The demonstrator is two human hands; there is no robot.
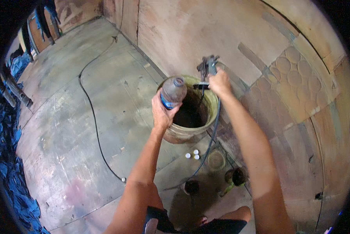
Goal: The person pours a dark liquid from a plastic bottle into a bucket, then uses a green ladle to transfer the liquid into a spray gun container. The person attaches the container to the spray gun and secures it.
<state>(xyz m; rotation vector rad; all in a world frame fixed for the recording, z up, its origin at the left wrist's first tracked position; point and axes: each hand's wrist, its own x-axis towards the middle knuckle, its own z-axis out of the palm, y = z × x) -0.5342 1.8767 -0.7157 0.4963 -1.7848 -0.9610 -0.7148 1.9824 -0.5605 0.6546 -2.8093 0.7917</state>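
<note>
My left hand (pixel 163 112) is wrapped round a clear plastic bottle (pixel 174 90) with a blue label. The bottle is tilted, its uncapped-looking neck pointing up and away, over the left rim of a tall, stained bucket (pixel 184 132). Closed round the grip of a grey spray gun (pixel 211 65), my right hand (pixel 220 82) is above the bucket's far right rim. Under the gun sits a dark round lid (pixel 201 86) with a thin tube hanging into the bucket. The bucket's inside is dark, so its contents cannot be made out.
A blue-grey hose (pixel 211 142) runs down beside the bucket. Nearby on the floor lie several white caps (pixel 196 156), a dark cup (pixel 191 187) and a stained pot (pixel 237 177). A black cable (pixel 90 102) curves across the left floor. Blue sheeting (pixel 5 156) lines the far left.
</note>
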